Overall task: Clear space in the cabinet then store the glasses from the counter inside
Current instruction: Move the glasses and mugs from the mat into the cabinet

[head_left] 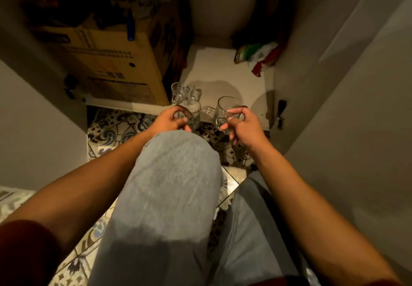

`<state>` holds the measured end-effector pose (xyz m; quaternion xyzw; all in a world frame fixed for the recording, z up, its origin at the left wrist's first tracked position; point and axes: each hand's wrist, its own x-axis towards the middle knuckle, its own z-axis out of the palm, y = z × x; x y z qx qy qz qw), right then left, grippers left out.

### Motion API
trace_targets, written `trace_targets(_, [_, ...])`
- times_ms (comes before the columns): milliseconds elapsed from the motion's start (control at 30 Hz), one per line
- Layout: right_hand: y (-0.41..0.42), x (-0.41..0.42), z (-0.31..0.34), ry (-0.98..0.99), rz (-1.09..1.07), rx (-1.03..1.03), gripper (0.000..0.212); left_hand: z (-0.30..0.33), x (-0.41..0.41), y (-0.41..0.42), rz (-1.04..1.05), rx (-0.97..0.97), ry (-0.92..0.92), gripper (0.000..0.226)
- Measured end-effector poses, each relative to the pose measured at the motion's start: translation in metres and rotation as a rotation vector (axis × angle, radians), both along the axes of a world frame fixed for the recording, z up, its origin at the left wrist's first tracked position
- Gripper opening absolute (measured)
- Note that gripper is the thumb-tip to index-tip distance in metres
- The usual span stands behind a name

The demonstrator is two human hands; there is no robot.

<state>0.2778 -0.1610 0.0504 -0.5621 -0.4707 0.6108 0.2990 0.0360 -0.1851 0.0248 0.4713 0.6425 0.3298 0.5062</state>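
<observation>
I crouch in front of an open low cabinet (225, 71) with a pale shelf floor. My left hand (170, 118) grips a clear glass (194, 114) at the shelf's front edge. My right hand (240, 123) holds another clear glass (224, 112) by its side, just in front of the shelf edge. Behind the left glass, several more clear glasses (184, 93) stand grouped on the shelf beside the box. A small glass (208, 110) sits between the two held ones.
A large cardboard box (107, 63) fills the cabinet's left half. Colourful snack packets (258, 56) lie at the back right. An open door (347, 98) stands on the right, another panel (33, 118) on the left. My knees (176, 174) are over patterned floor tiles (116, 127).
</observation>
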Motion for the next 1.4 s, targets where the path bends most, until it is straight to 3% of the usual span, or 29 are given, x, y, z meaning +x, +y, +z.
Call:
trace_targets(200, [-0.018, 0.009, 0.015, -0.005, 0.002, 0.025, 0.021, 0.022, -0.006, -0.011, -0.122, 0.02, 0.129, 0.016])
trace_targets(333, [-0.024, 0.014, 0.025, 0.055, -0.008, 0.001, 0.022, 0.027, -0.01, -0.008, -0.043, -0.076, -0.029, 0.013])
trace_targets(467, [-0.015, 0.016, 0.026, 0.077, -0.015, 0.003, 0.022, 0.02, -0.009, 0.009, -0.012, -0.089, 0.012, 0.012])
trace_targets(667, [0.022, 0.013, 0.017, -0.025, -0.007, -0.002, 0.022, 0.0, -0.003, 0.038, 0.053, -0.13, -0.062, 0.015])
trace_targets(800, [0.041, 0.01, 0.015, -0.033, -0.054, 0.025, 0.015, -0.007, -0.001, 0.053, 0.064, -0.095, -0.097, 0.03])
trace_targets(900, [0.052, 0.005, 0.011, -0.055, -0.061, 0.026, 0.011, -0.007, -0.002, 0.062, 0.112, -0.092, -0.171, 0.023])
trace_targets(1233, [0.088, -0.01, -0.013, -0.1, -0.019, -0.002, 0.012, -0.022, 0.0, 0.09, 0.103, -0.122, -0.244, 0.018])
trace_targets(1400, [0.104, -0.014, -0.022, -0.088, -0.008, 0.004, 0.018, -0.025, 0.001, 0.099, 0.051, -0.138, -0.302, 0.03])
